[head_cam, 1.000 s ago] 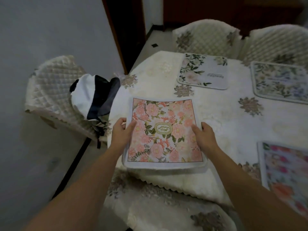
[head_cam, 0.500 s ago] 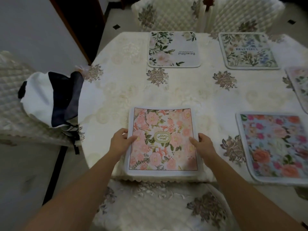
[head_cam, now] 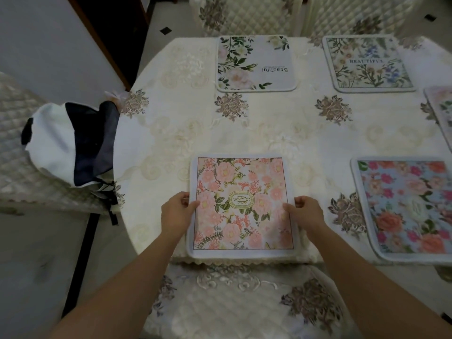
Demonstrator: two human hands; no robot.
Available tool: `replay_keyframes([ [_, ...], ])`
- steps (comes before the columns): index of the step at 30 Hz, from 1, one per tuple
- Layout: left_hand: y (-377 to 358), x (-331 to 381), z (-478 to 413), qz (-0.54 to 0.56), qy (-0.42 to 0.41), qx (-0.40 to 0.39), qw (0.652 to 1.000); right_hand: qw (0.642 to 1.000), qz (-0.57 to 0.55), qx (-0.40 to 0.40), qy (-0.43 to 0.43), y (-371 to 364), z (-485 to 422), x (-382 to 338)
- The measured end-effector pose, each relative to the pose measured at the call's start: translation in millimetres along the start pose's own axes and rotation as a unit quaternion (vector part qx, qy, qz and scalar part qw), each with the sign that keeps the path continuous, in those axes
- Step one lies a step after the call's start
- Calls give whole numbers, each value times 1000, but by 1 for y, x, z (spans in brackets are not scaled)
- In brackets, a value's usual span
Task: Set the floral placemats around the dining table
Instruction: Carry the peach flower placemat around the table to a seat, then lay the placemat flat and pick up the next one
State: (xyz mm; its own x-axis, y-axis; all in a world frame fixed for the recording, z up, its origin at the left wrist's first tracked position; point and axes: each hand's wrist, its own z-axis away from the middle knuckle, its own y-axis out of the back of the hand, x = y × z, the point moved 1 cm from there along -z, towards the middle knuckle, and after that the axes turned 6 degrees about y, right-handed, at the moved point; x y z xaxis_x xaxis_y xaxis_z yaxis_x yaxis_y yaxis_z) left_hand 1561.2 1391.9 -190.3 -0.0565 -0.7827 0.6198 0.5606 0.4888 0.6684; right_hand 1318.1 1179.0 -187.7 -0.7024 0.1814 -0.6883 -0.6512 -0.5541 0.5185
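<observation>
The pink placemat point(head_cam: 241, 204) now lies square at 6 o'clock on the table point(head_cam: 171, 133) rather than skewed as before, left hand point(head_cam: 177, 211) and right hand point(head_cam: 305, 212) still pinching its 9 and 3 o'clock sides, so this place looks nearly set

Domestic dining room. A cream embroidered tablecloth point(head_cam: 269, 133) is spread ahead of the left hand point(head_cam: 177, 211) and right hand point(head_cam: 305, 212). Beyond the hands, floral placemats point(head_cam: 254, 62) are laid; a pink placemat point(head_cam: 242, 204) is gripped between them. Quilted covers are fitted on the near chair point(head_cam: 232, 302) below the hands, the left chair point(head_cam: 14, 148) well left of the left hand, and the far chairs point(head_cam: 244, 15) beyond.
</observation>
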Motion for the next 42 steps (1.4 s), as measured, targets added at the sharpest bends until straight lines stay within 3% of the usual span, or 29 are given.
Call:
replay_keyframes([
  [12, -1, -8, -7, -30, -36, 10, 999, 999, 42, 2, -1, 2, -2, 2],
  [16, -2, -11, -7, -128, -59, 37, 989, 983, 184, 11, 4, 1, 3, -5],
  [18, -7, -9, -4, -206, -124, 76, 968, 942, 318, 61, 86, -4, 6, -10],
  [20, -17, 4, -1, -254, -201, 86, 942, 895, 376, 83, 226, -19, 8, -16],
  [22, -37, 18, 0, -274, -267, 49, 923, 853, 391, 42, 344, -45, 4, -19],
  [24, -63, 24, 0, -279, -311, -1, 909, 818, 418, -10, 395, -77, 0, -16],
  [26, -82, 20, 0, -299, -321, -22, 898, 820, 415, -39, 393, -100, -2, -11],
  [29, -83, 6, -5, -330, -325, -5, 886, 809, 422, -16, 408, -103, -2, 1],
  [42, -64, -9, -12, -339, -289, 15, 895, 827, 437, -12, 354, -56, -14, 21],
])
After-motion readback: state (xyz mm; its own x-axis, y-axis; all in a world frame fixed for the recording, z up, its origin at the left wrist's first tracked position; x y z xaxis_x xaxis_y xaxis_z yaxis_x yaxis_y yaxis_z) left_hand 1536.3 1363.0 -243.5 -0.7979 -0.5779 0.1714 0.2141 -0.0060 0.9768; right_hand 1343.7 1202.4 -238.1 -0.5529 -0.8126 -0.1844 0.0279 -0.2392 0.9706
